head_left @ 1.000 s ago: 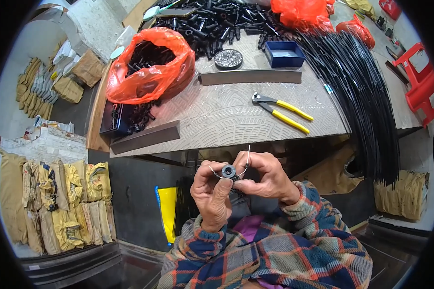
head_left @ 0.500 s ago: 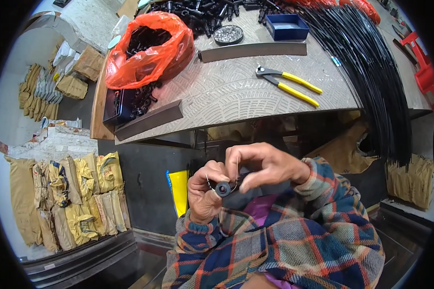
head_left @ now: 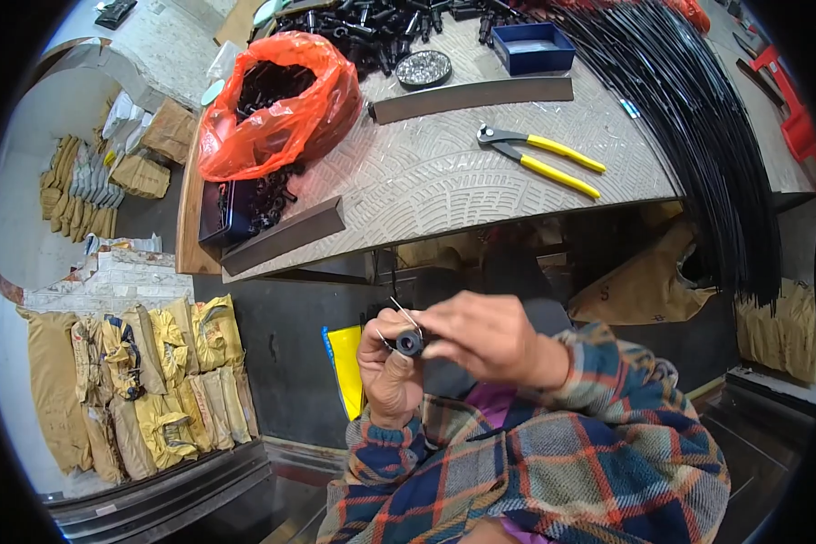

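Low in front of my body, my left hand (head_left: 392,385) is closed around a short black tubular part (head_left: 409,343), its round end with a central hole facing up at me. A thin metal wire (head_left: 402,309) runs beside that part and sticks up above my left fingers. My right hand (head_left: 490,337) is at the part's right side, fingers bent together over the wire; they are slightly blurred and hide where the wire meets them. Beyond both hands, cutting pliers (head_left: 539,160) with yellow handles lie on the table.
The patterned table (head_left: 444,195) bears a red plastic bag (head_left: 331,113) of black parts, two dark angled bars (head_left: 476,98), a round tin (head_left: 423,68) and a blue box (head_left: 533,50). Long black rods (head_left: 698,136) hang over its right edge. Sacks (head_left: 145,390) lie at left.
My right hand has turned, its fingers moving left and down over the part. The wire, upright before, now leans to the left. The view has shifted slightly.
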Demonstrator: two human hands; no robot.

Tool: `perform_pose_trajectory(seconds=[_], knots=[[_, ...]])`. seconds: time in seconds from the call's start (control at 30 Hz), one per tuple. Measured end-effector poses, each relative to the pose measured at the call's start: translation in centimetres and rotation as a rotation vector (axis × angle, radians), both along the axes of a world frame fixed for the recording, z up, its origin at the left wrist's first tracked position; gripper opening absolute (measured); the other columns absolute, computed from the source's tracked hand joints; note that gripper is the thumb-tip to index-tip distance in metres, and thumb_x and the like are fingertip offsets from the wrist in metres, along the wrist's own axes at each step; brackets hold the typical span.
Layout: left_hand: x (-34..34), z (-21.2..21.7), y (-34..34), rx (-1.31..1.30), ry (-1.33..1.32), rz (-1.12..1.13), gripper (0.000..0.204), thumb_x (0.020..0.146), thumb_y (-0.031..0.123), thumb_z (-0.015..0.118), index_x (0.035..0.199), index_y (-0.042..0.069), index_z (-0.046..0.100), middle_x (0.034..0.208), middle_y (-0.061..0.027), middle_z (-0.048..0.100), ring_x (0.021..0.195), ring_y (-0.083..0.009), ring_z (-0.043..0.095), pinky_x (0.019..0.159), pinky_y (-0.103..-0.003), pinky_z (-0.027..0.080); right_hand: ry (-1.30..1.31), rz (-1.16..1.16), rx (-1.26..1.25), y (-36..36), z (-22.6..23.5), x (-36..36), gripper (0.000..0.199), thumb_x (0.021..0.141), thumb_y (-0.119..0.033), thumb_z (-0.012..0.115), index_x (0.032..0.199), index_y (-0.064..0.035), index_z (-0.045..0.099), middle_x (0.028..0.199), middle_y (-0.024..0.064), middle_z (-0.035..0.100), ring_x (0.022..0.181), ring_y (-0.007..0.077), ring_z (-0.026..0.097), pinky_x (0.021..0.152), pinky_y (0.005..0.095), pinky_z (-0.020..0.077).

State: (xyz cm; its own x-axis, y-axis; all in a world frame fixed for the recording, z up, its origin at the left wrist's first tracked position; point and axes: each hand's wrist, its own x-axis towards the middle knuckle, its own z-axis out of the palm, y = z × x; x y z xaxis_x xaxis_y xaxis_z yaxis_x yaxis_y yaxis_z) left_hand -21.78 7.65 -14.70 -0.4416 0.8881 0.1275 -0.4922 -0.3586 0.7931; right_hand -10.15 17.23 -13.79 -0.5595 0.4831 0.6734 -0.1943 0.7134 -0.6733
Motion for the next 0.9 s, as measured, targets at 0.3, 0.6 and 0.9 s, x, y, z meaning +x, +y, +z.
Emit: perform_pose_trajectory(seconds=[0.3,0.6,0.9], knots=[[1.3,-0.2,0.3,-0.046,0.009,0.085,0.020,0.077,0.012,0.068,0.087,0.003,0.053,0.087,-0.0032,0.047,0.082,-0.0121,0.047,0.076,-0.024,0.039,0.000,-0.176,0.091,-1.2,-0.2,0.5,0.038,0.068,-0.008,0.070,0.102,0.0048,0.058,0.083,0.0146,0.063,0.069,0.0233,0.064,0.057,0.0285,0.0505],[2.5,0.1,1.6,-0.156,-0.060,0.173,0.025,0.080,0.007,0.061,0.102,0.002,0.051,0.094,-0.0025,0.049,0.089,-0.0106,0.047,0.078,-0.022,0.039,-0.052,0.012,-0.169,1.4,0.3,0.7,0.032,0.069,-0.005,0.069,0.099,0.0013,0.059,0.082,0.0126,0.061,0.070,0.0225,0.062,0.060,0.0276,0.0490],[3.5,-1.3,0.2,-0.288,0.427,0.338,0.032,0.086,0.007,0.056,0.114,-0.007,0.051,0.096,-0.0078,0.060,0.081,-0.0112,0.055,0.073,-0.022,0.045,-0.219,-0.287,0.121,-1.7,-1.5,-0.2,0.045,0.070,-0.011,0.063,0.112,-0.0062,0.049,0.085,0.0097,0.052,0.065,0.0229,0.059,0.046,0.0299,0.0463]])
